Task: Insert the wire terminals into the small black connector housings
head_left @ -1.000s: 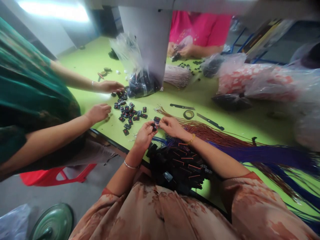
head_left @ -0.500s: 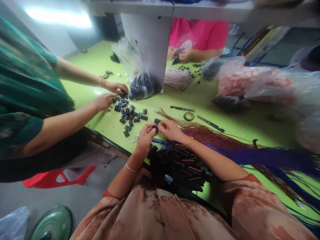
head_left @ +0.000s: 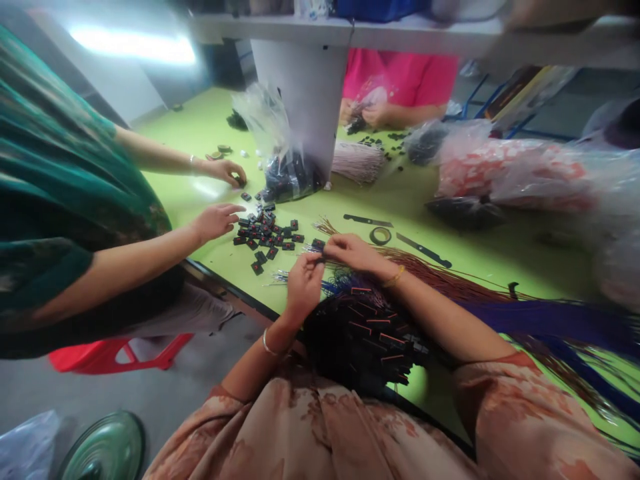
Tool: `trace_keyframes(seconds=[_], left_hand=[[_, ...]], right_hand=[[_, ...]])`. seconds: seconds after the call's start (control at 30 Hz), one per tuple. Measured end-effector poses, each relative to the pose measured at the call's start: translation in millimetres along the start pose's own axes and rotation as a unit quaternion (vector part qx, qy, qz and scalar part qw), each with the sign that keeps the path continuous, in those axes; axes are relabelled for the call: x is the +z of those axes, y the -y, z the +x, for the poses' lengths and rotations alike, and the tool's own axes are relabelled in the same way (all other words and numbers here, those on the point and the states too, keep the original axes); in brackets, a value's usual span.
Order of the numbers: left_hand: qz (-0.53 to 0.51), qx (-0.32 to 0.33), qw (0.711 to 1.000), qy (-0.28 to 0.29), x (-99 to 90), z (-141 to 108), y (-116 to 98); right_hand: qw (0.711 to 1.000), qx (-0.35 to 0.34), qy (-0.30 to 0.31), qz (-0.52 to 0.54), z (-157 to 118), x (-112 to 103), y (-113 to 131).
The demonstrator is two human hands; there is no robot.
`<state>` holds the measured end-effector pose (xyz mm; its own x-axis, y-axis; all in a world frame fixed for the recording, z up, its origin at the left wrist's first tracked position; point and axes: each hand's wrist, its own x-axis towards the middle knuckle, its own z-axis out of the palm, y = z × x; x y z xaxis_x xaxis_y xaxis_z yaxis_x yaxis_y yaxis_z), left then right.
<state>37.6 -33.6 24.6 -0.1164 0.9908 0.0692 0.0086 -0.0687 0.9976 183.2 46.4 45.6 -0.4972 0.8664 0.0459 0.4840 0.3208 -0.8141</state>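
A white light (head_left: pixel 133 47) glares, burnt out, at ten o'clock, with a pale sheen on the table (head_left: pixel 410 200) nearer centre; toward three o'clock the table dims. Plastic bags (head_left: pixel 530 167) there blur, and wide-angle stretching distorts the edges.

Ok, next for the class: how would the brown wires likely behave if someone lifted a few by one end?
The brown wires would probably droop, being long and thin. Each strand is likely light, given how slender it looks. A few might drag neighbours along, since they lie crowded side by side on the table.
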Motion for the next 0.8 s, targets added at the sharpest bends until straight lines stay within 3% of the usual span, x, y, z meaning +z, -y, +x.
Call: trace_keyframes(seconds=[0.07, 0.13, 0.2, 0.27, 0.37, 0.43, 0.47, 0.53, 0.6, 0.63, 0.7, 0.8], left_hand=[[0.112, 0.133, 0.983, 0.061, 14.3, -18.4, -12.6], [0.201, 0.247, 0.929, 0.186, 31.7, -34.9, -22.8], [0.275, 0.312, 0.865, 0.280, 47.5, -46.2, -28.2], [0.323, 0.359, 0.815, 0.321, 56.3, -52.2, -29.0], [0.324, 0.462, 0.765, 0.312, 48.6, -54.6, -24.3], [0.303, 0.516, 0.762, 0.248, 28.2, -51.8, -19.0], [0.301, 0.519, 0.776, 0.193, 14.0, -48.4, -16.1], [0.335, 0.464, 0.818, 0.056, -20.0, -36.5, -9.8], [0.411, 0.337, 0.844, -0.069, -57.0, -19.2, -2.7], [0.449, 0.271, 0.846, -0.101, -74.4, -9.8, 1.3], [0.509, 0.155, 0.836, -0.135, -103.4, 7.2, 10.2], [0.545, 0.066, 0.830, -0.100, -125.8, 21.5, 23.0]], right_hand=[[0.999, 0.025, 0.024, -0.010, 10.3, -11.2, 6.0], [0.996, 0.011, 0.077, -0.047, 21.2, -12.4, 17.4], [0.981, -0.017, 0.161, -0.107, 29.9, -0.8, 32.0], [0.959, -0.020, 0.204, -0.193, 34.2, 19.4, 45.9], [0.932, 0.024, 0.211, -0.295, 32.4, 49.3, 58.0], [0.925, 0.039, 0.202, -0.320, 27.8, 60.9, 58.9], [0.923, 0.047, 0.204, -0.323, 25.1, 64.0, 57.7], [0.921, 0.058, 0.206, -0.326, 20.0, 66.4, 53.9], [0.919, 0.047, 0.195, -0.339, 15.4, 66.5, 49.7], [0.919, 0.035, 0.184, -0.347, 13.3, 66.4, 47.7], [0.920, 0.012, 0.158, -0.359, 9.8, 65.9, 43.4], [0.929, 0.009, 0.136, -0.343, 6.6, 62.6, 34.9]])
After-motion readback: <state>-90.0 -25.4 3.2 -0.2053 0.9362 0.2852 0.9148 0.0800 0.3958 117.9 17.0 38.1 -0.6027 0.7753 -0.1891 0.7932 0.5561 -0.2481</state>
